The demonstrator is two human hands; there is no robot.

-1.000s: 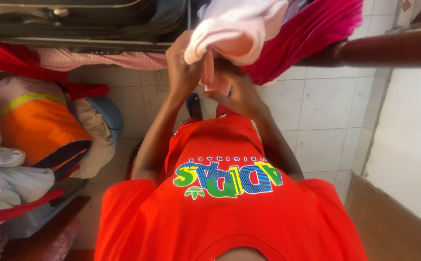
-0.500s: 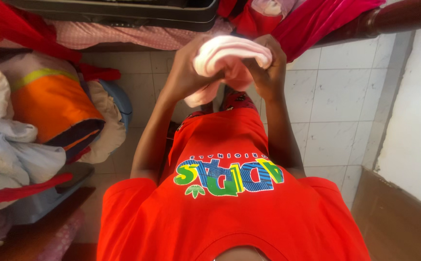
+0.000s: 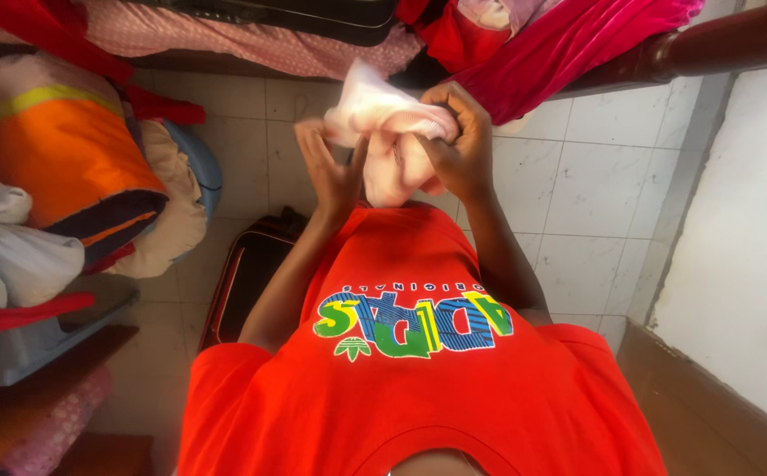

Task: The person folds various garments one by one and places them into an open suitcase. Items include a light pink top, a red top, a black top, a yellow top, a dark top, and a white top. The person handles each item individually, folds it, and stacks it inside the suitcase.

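I hold a pale pink cloth garment (image 3: 385,132) in front of my chest, over a white tiled floor. My right hand (image 3: 458,145) is closed around its upper right part, bunching the fabric. My left hand (image 3: 329,172) lies flat against the garment's left side with its fingers spread and pointing up. The cloth hangs down between the two hands. My red shirt fills the lower part of the head view.
A heap of clothes (image 3: 57,176) in orange, white and cream fills a blue basin at the left. Magenta and red cloths (image 3: 568,40) drape over a dark wooden bed rail (image 3: 727,44) at the top. A dark bag (image 3: 247,269) lies on the floor.
My left hand has let go of the bunched cloth and now lies flat against it. My right hand has taken over the grip. The view has shifted, showing the dark bag on the floor.
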